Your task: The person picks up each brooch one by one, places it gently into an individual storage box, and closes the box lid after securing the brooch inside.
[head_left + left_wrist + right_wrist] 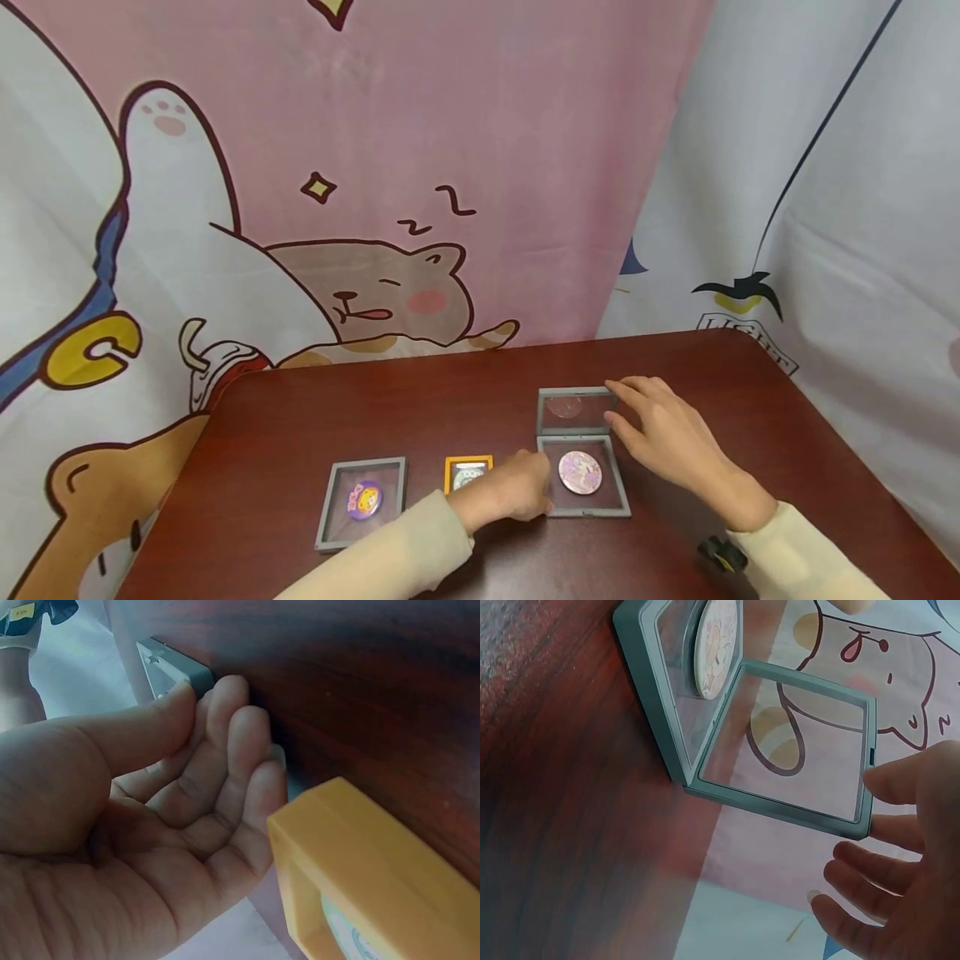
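A grey hinged display case lies on the table with its clear-windowed lid raised at the far side. A round pink patterned badge rests on the clear film in its base. My left hand pinches the left edge of the base between thumb and curled fingers; the fingers hide that corner. At the lid's right edge, my right hand holds the frame with thumb and index finger, as the right wrist view shows near the lid's catch. The other right fingers are loosely bent, off the case.
A small yellow-orange frame with a pale round piece stands close by my left forearm. Further left lies a grey display case holding a purple and orange badge. The brown table ends at a printed cloth.
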